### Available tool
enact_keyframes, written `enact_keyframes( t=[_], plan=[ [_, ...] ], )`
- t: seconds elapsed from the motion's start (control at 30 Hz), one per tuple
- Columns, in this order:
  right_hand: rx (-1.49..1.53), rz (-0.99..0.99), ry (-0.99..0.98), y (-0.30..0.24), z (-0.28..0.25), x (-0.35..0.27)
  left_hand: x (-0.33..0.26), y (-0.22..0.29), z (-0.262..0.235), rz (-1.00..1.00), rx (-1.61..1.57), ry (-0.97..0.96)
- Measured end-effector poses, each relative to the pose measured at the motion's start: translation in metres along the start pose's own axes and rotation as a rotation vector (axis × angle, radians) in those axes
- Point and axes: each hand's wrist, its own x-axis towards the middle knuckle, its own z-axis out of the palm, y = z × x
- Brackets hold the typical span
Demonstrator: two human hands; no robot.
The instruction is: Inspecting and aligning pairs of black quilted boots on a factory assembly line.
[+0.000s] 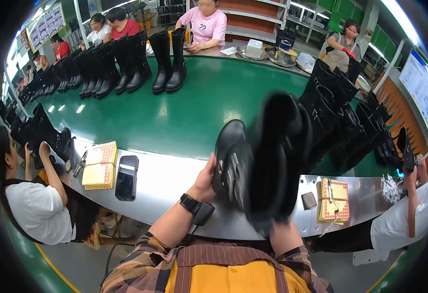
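Your view: bright overhead strip lights, glare on green belt (175, 117), motion-blurred black boot (272, 161), fisheye bending and dark rim.

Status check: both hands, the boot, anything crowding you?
Left hand grips the black boot at the foot; right hand mostly hidden under its shaft. Boot held over the metal bench. Phone lies left, apart.

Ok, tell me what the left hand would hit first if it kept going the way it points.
The left hand already rests on a black boot. Pointing up and away, past that boot it would likely meet the green conveyor belt; depth is unclear.
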Motion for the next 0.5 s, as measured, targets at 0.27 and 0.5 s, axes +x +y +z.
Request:
enact_keyframes(
  t=[0.27, 0.5],
  plan=[
    [0.472, 0.099, -0.219, -0.011, 0.023, -0.008, 0.008, 0.011, -0.014, 0.089, -0.31, -0.036],
    [0.24, -0.094, -0.11, -0.01, 0.024, -0.016, 0.01, 0.013, -0.014, 0.226, -0.091, 0.083]
  ],
)
